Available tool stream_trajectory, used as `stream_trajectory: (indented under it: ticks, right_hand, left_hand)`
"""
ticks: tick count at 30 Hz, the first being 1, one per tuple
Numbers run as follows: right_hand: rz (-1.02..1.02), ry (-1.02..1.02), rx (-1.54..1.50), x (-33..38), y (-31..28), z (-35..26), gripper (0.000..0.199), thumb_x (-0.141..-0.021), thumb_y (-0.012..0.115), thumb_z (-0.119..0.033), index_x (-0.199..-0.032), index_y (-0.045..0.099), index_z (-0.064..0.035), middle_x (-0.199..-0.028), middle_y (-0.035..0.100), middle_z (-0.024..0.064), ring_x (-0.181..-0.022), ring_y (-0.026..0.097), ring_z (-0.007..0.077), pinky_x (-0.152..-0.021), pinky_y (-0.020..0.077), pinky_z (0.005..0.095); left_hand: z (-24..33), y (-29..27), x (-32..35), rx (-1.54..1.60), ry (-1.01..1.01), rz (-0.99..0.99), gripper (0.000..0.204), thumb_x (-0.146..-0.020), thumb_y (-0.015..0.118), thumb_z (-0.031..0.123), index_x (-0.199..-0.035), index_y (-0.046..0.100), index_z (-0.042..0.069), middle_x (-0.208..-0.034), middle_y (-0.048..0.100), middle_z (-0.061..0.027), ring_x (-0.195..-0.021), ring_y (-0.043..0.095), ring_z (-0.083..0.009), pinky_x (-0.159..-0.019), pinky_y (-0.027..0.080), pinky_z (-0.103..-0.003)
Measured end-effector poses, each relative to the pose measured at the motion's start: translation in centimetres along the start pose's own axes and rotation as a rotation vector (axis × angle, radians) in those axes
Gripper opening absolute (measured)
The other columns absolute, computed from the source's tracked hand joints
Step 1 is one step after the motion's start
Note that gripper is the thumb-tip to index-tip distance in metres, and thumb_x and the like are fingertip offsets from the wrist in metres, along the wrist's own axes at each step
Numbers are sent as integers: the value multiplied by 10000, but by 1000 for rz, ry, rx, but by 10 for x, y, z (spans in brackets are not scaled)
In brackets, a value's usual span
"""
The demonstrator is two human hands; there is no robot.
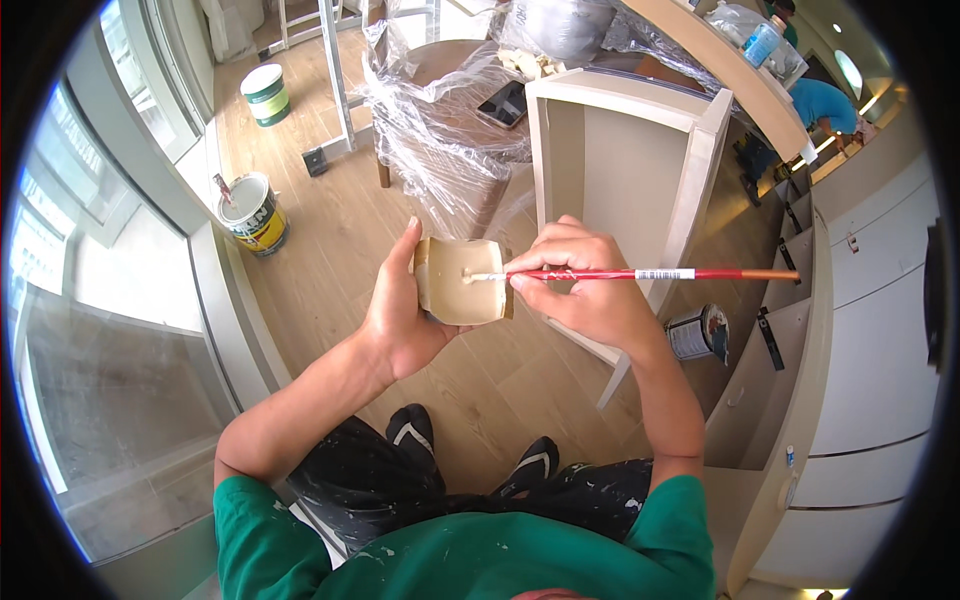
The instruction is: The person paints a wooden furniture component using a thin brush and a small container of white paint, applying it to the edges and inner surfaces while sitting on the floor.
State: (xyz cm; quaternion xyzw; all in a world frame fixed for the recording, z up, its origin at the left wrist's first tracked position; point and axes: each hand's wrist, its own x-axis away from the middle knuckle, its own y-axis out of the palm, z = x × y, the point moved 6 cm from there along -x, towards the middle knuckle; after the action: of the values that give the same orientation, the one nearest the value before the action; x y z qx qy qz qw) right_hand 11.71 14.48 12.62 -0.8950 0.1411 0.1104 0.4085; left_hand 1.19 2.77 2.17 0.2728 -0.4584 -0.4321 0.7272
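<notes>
A person dabs pale paint onto a small wooden piece with a thin brush.

The left hand (400, 310) is wrapped around the left edge of the small wooden piece (462, 282), thumb up along its side, holding it up in front of the body. The right hand (585, 290), just right of the piece, pinches a brush (640, 274) with a red handle; the brush lies level, its pale tip touching the face of the piece and its handle running out to the right past the knuckles. Beyond the right hand stands an open cabinet box (625, 170); below and to the right of it a small tin (698, 333) lies on the wooden floor (330, 270). Far to the left of the left hand sits a paint bucket (250, 212).
</notes>
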Motion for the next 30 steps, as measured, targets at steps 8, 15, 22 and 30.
stream_trajectory:
  ticks: [8, 15, 22, 30]
  right_hand:
    - [15, 62, -184, 4, -22, 9, 215, -840, 721, 72, -1030, 790, -1, -864, 717, 59, -829, 611, 137, -734, 506, 281]
    - [-22, 28, -163, 3, -23, 16, 232, -842, 711, 74, -1041, 793, -12, -880, 732, 65, -840, 640, 141, -739, 518, 283]
    - [37, 13, -201, 8, -33, 19, 197, -839, 742, 16, -1023, 798, -28, -832, 724, 59, -791, 611, 140, -706, 489, 300]
    - [179, -75, -158, 7, -33, 17, 120, -864, 759, -66, -975, 793, -39, -818, 713, 58, -762, 605, 153, -679, 469, 310]
  left_hand:
    - [5, 1, -1, 24, 18, -31, 758, -1040, 319, 679, -1443, 508, 64, -1372, 601, -135, -1229, 611, -301, -1038, 502, -495]
    - [8, -5, -1, 38, 16, -3, 760, -1034, 332, 686, -1442, 520, 73, -1360, 613, -131, -1226, 609, -297, -1032, 496, -485]
    - [10, -2, 0, 49, 30, 27, 728, -1020, 371, 692, -1407, 556, 104, -1352, 630, -97, -1212, 614, -275, -1026, 483, -487]
    - [16, -7, 0, 70, 118, -37, 709, -1028, 365, 679, -1365, 561, 87, -1287, 637, -97, -1172, 604, -276, -1006, 480, -472]
